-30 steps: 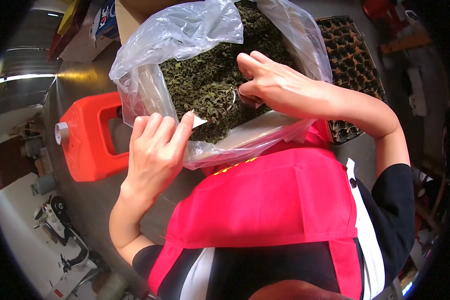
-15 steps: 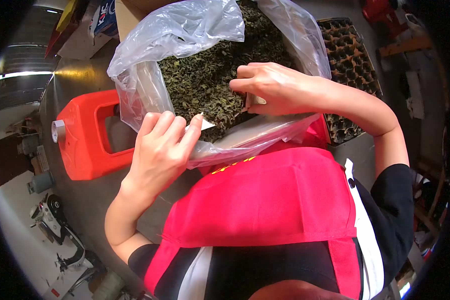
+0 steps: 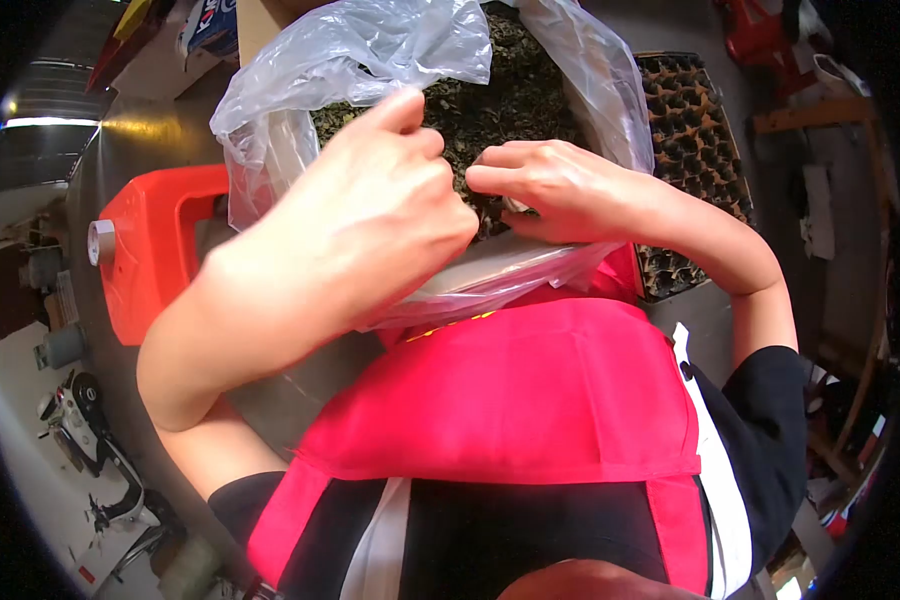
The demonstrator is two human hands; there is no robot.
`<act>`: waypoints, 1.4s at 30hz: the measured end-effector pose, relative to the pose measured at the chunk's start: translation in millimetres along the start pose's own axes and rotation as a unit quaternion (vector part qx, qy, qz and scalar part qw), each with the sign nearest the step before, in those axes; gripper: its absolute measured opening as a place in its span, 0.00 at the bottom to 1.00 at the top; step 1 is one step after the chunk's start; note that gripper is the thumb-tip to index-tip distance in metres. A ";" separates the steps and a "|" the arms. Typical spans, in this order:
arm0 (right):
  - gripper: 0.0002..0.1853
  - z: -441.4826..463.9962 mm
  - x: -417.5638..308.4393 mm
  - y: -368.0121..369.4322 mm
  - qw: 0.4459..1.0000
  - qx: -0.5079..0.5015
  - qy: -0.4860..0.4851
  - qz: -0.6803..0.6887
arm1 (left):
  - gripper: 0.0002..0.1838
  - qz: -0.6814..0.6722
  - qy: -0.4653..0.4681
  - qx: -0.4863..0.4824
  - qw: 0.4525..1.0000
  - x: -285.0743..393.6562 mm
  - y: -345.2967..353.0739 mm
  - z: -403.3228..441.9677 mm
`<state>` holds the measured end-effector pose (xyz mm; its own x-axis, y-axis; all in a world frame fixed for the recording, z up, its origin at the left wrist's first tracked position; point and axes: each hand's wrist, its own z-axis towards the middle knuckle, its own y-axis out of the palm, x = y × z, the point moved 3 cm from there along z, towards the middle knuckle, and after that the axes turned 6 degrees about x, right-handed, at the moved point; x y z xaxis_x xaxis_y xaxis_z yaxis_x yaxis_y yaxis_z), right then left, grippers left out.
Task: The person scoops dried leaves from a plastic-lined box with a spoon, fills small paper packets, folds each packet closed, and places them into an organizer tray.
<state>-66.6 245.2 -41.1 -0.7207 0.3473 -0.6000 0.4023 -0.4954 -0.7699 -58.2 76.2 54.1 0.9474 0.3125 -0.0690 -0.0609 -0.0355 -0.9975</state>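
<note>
My left hand [image 3: 400, 185] is raised over the near left part of a clear plastic bag [image 3: 345, 50] that is full of dried green leaves [image 3: 515, 85]. Its fingers are curled in, and whatever they hold is hidden from me. Lower, at the bag's near right side, my right hand [image 3: 545, 190] pinches with thumb and fingers just over the leaves. A small pale bit shows between those fingers, too little of it to name. The two hands are close together but apart.
A red jerrycan [image 3: 135, 265] with a pale cap lies left of the bag. At the right is a tray [image 3: 690, 150] of many small cells with dark contents. A cardboard box edge [image 3: 260, 30] stands behind the bag. A motor scooter [image 3: 95, 435] is at the far left.
My left hand has moved up and right, from the bag's near left rim to over the leaves. The white piece at its fingertips is now out of sight. My right hand has barely moved.
</note>
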 end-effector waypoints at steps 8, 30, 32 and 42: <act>0.16 -1.4 6.5 5.4 0.999 0.028 -0.019 0.024 | 0.06 -0.044 0.019 -0.050 0.998 -7.2 -13.2 19.2; 0.21 -5.6 5.8 -2.9 0.997 0.063 0.018 0.046 | 0.05 -0.029 -0.022 -0.114 0.993 -20.7 -22.6 29.6; 0.22 -7.0 7.1 0.3 0.996 0.077 -0.004 0.039 | 0.05 -0.038 0.002 -0.076 0.996 -16.2 -11.2 36.1; 0.22 -11.4 11.2 1.4 0.997 0.076 0.011 0.027 | 0.07 -0.048 -0.010 -0.088 0.995 -18.7 -4.2 36.7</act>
<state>-67.6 257.5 -51.3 -0.6869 0.3338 -0.6455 0.3485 -0.6281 -0.6957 -87.2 105.3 59.0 0.9398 0.3408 0.0238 0.0866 -0.1704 -0.9816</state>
